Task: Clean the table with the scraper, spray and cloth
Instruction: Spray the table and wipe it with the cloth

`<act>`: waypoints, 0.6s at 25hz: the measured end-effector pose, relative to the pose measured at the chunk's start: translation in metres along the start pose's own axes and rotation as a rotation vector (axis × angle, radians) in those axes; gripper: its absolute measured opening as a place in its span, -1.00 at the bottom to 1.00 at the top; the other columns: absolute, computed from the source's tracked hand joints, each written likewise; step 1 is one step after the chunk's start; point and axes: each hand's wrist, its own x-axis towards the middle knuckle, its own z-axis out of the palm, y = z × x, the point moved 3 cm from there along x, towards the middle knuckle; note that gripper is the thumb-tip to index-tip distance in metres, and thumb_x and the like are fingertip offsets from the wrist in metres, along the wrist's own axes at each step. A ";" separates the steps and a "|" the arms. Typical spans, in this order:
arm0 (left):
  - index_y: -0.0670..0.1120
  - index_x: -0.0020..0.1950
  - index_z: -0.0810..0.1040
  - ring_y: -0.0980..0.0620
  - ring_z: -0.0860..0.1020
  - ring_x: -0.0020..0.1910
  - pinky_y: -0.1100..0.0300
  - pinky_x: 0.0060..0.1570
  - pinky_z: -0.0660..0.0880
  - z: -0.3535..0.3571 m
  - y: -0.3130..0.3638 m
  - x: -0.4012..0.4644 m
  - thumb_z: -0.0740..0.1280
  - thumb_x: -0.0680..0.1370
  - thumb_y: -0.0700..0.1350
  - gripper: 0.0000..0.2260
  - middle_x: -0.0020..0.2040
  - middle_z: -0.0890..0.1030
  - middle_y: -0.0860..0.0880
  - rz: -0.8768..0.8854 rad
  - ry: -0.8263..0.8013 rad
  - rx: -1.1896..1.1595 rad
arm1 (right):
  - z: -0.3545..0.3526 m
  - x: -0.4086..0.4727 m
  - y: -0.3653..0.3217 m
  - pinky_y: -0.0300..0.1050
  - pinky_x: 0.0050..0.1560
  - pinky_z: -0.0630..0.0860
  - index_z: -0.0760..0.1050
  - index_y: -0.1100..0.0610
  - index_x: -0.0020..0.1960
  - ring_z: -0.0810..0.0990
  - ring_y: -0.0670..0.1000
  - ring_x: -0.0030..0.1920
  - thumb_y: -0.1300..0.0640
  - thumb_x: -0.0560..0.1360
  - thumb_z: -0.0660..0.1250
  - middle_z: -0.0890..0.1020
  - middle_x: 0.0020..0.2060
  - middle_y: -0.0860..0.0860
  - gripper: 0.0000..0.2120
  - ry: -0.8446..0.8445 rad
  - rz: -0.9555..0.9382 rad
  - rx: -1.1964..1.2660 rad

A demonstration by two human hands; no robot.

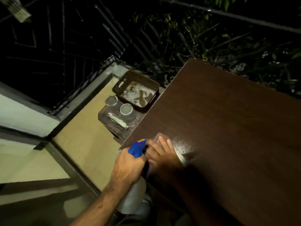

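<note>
My left hand [128, 167] grips the neck of a spray bottle [132, 198] with a blue trigger head [137, 147], held at the near left edge of the dark brown table [228, 128]. My right hand [160, 150] lies flat, fingers straight, pressing a brownish cloth [161, 136] onto the tabletop near that edge. A wet, shiny patch [182, 148] glistens just right of the cloth. The scraper is out of sight.
On the balcony floor left of the table stand a dark perforated basket [123, 80], two round tins [111, 100] [126, 109] and a dusty low box [114, 123]. A black railing [104, 66] with foliage behind it borders the far side.
</note>
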 end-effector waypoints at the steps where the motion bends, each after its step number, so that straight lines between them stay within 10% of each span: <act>1: -0.05 -0.06 0.57 -0.21 0.65 -0.19 -0.11 -0.14 0.61 -0.005 -0.007 0.001 0.24 0.28 -0.05 -0.72 -0.24 0.68 -0.11 -0.047 0.016 -0.019 | 0.005 0.023 -0.003 0.21 0.49 0.04 0.51 -0.08 0.32 0.32 0.22 0.46 -0.15 0.51 0.11 0.55 0.34 0.01 -0.55 -0.068 -0.006 -0.009; 5: -0.13 -0.25 0.54 -0.27 0.66 -0.31 -0.22 -0.23 0.61 -0.025 -0.038 0.000 0.24 0.24 -0.02 -0.77 -0.37 0.64 -0.18 -0.209 0.102 -0.182 | 0.007 0.095 -0.027 0.19 0.54 -0.20 0.44 -0.02 0.44 0.13 0.24 0.55 -0.16 0.53 -0.06 0.40 0.47 0.04 -0.42 -0.079 -0.042 0.016; 15: -0.17 -0.16 0.52 -0.25 0.63 -0.32 -0.26 -0.23 0.61 -0.051 -0.057 -0.001 0.28 0.27 -0.07 -0.77 -0.35 0.59 -0.18 -0.388 0.244 -0.406 | 0.016 0.004 -0.046 0.13 0.46 0.16 0.47 -0.18 0.33 0.44 0.17 0.41 -0.13 0.52 0.27 0.51 0.36 -0.11 -0.62 0.000 -0.575 -0.024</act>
